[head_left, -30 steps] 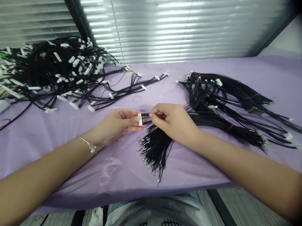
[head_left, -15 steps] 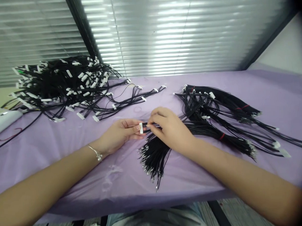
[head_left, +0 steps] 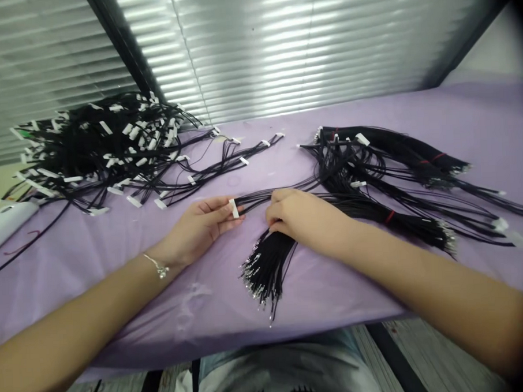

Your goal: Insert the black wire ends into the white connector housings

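Your left hand (head_left: 204, 224) pinches a white connector (head_left: 234, 208), thumb on the near side and fingers behind it. The connector stands on edge at your left fingertips, in the gap between your two hands. From it, thin black wires (head_left: 257, 198) run right, pass just beyond your right hand (head_left: 297, 214) and head for a tangle (head_left: 342, 163) of more wires, beyond and to the right of that hand.

Your right hand is curled palm down over a thick bundle (head_left: 264, 268), with the fingertips at its upper side. You cannot tell from here whether they grip a wire or only touch the bundle. The bundle's metal tips (head_left: 259, 288) fan out below your right hand, toward you; its other end reaches out to the right of that hand, bound by a red tie (head_left: 390, 216).

Farther beyond your right hand, past the tangle, lies a second bundle (head_left: 398, 144). Beyond your left hand and to its left is a big pile (head_left: 98, 139) of black wires with white connectors. A bracelet (head_left: 161, 271) hangs at your left wrist, over the purple cloth (head_left: 223, 319).
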The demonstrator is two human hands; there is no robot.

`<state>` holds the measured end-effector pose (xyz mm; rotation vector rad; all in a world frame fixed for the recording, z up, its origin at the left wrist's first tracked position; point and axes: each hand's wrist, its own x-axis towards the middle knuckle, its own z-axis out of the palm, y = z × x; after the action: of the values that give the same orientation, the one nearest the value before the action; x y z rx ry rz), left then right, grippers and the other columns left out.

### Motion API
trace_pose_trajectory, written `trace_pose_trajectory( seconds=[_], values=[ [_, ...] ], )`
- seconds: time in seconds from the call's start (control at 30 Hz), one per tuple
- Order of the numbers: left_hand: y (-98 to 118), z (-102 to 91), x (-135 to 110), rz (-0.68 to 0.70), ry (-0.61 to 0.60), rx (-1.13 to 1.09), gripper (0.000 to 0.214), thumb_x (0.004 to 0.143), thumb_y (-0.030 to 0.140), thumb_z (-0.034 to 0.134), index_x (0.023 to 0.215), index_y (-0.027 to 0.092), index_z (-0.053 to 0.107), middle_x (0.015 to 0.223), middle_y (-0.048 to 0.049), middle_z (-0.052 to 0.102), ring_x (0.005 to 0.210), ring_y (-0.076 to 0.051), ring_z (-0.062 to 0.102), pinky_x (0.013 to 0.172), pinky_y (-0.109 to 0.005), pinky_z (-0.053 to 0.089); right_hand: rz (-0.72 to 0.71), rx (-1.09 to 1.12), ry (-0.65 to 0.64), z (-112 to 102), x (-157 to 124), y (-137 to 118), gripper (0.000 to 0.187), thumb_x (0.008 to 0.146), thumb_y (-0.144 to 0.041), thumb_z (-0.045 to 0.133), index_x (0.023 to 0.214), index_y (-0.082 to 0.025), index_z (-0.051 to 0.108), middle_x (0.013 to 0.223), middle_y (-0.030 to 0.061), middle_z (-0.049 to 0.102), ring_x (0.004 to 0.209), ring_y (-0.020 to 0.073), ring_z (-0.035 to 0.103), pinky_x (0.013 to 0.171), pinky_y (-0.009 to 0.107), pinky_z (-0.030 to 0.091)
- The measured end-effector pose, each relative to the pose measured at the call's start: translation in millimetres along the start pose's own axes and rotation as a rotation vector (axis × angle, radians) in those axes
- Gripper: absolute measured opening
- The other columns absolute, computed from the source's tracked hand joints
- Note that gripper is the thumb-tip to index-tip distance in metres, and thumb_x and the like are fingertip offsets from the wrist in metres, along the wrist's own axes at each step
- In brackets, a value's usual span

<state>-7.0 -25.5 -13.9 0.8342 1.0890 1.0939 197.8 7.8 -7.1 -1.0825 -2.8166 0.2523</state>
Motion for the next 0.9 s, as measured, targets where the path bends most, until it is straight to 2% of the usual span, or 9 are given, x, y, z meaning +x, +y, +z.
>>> trace_pose_trajectory(
  seconds=[0.07,0.13,0.23,0.33,0.43,0.6,0.7,0.8,0.9],
  values=[
    [1,-1.0,0,-0.009,-0.004,0.012,0.009,0.080,0.008,0.064,0.082,0.011,0.071,0.086,-0.0055,0.071,0.075,-0.010,0.066,0.077,-0.019,0.055,-0.046,0.062,0.005,-2,-1,1,0.010,0.084,-0.018,0.057,0.080,-0.017,0.065,0.093,0.0077,0.060,0.088,0.0186,0.055,0.080,0.029,0.040],
    [2,-1.7,0,-0.024,-0.015,0.020,0.008,0.081,0.009,0.063,0.081,0.012,0.071,0.085,-0.0047,0.071,0.075,-0.009,0.066,0.079,-0.019,0.055,-0.054,0.150,0.004,-3,-1,0,0.009,0.085,-0.018,0.055,0.081,-0.016,0.063,0.087,0.0067,0.062,0.081,0.0170,0.056,0.076,0.028,0.040],
    [4,-1.1,-3,-0.032,-0.042,0.044,0.008,0.080,0.010,0.064,0.080,0.012,0.071,0.084,-0.0041,0.071,0.077,-0.010,0.066,0.082,-0.021,0.054,0.053,0.383,0.025,-6,0,-3,0.006,0.084,-0.019,0.055,0.081,-0.018,0.060,0.075,0.0006,0.064,0.065,0.0125,0.054,0.061,0.025,0.037],
    [5,1.0,-7,-0.009,-0.065,0.068,0.007,0.077,0.009,0.067,0.080,0.013,0.072,0.082,-0.0040,0.071,0.075,-0.009,0.065,0.077,-0.018,0.053,0.079,0.590,0.069,-8,1,-4,0.007,0.081,-0.016,0.057,0.083,-0.019,0.064,0.072,-0.0022,0.066,0.062,0.0097,0.055,0.061,0.023,0.038],
    [5,1.9,-9,-0.002,-0.083,0.080,0.008,0.075,0.009,0.069,0.080,0.013,0.073,0.075,-0.0022,0.069,0.069,-0.008,0.063,0.072,-0.016,0.052,-0.005,0.570,0.161,-8,0,-6,0.012,0.081,-0.016,0.055,0.079,-0.018,0.067,0.071,-0.0020,0.065,0.063,0.0094,0.056,0.064,0.023,0.039],
    [3,0.1,-8,0.018,-0.083,0.100,0.009,0.078,0.012,0.067,0.086,0.012,0.071,0.088,-0.0047,0.069,0.081,-0.011,0.064,0.081,-0.023,0.053,-0.170,0.407,0.283,-10,-3,-13,0.013,0.084,-0.015,0.050,0.080,-0.014,0.063,0.086,0.0036,0.063,0.079,0.0114,0.054,0.074,0.024,0.039],
    [2,0.3,-6,0.019,-0.045,0.089,0.010,0.076,0.009,0.067,0.085,0.012,0.071,0.087,-0.0040,0.069,0.079,-0.011,0.065,0.080,-0.024,0.054,-0.068,0.454,0.274,-8,-3,-14,0.013,0.084,-0.016,0.049,0.082,-0.015,0.061,0.079,0.0012,0.062,0.071,0.0098,0.052,0.067,0.023,0.037],
    [1,0.9,-7,-0.020,-0.049,0.084,0.012,0.076,0.006,0.065,0.085,0.011,0.071,0.085,-0.0047,0.070,0.078,-0.012,0.066,0.077,-0.023,0.055,0.083,0.539,0.256,-6,0,-13,0.011,0.078,-0.016,0.052,0.072,-0.016,0.062,0.064,-0.0032,0.060,0.057,0.0074,0.049,0.057,0.022,0.033],
    [1,0.7,-7,-0.046,-0.087,0.089,0.013,0.078,0.006,0.063,0.087,0.010,0.071,0.084,-0.0063,0.070,0.075,-0.012,0.066,0.074,-0.021,0.054,0.149,0.546,0.246,-4,3,-11,0.012,0.073,-0.017,0.054,0.064,-0.016,0.061,0.056,-0.0045,0.056,0.050,0.0060,0.044,0.053,0.023,0.031]
  ],
)
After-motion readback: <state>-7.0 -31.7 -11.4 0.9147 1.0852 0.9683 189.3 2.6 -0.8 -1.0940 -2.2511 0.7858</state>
